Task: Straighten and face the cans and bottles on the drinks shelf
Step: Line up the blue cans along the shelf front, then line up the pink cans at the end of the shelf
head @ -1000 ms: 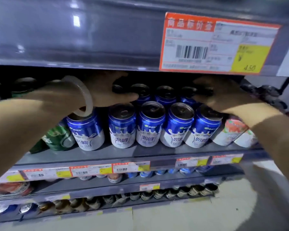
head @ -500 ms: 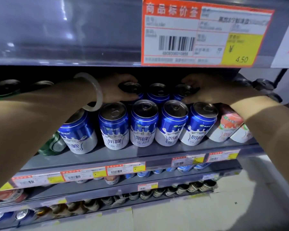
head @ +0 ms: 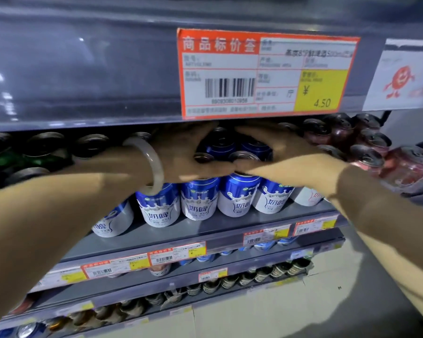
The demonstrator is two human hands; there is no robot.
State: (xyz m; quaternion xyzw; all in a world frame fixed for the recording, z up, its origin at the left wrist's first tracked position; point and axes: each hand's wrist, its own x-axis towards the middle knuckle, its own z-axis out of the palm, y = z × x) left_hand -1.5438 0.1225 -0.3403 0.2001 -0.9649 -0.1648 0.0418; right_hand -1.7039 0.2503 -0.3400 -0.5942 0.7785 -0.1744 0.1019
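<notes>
Reaching under the upper shelf edge, both hands meet over the blue and white cans (head: 198, 203) on the grey drinks shelf (head: 171, 234) in the head view, the only view. Each of these cans has a deep blue top half with a small green mark, a white lower half cut in a crown-like outline, large Chinese characters on the white, and a silver lid with a pull tab. Five stand in the front row with labels facing out; the leftmost is partly hidden by the left forearm. At least four more sit behind them between the hands. The left hand (head: 181, 154), with a pale bangle (head: 154, 164) on the wrist, curves its fingers round the cans at the back from the left, thumb lying across a front lid. The right hand (head: 276, 157) curves round them from the right, its thumb touching the left thumb. Both hands hold the rear cluster between them. Left of the blue cans stand green cans (head: 22, 159) with dark lids, about six visible. To the right are dark red cans (head: 366, 142), about seven visible. A large orange price tag (head: 266, 74) reading 4.50 hangs on the shelf edge above.
</notes>
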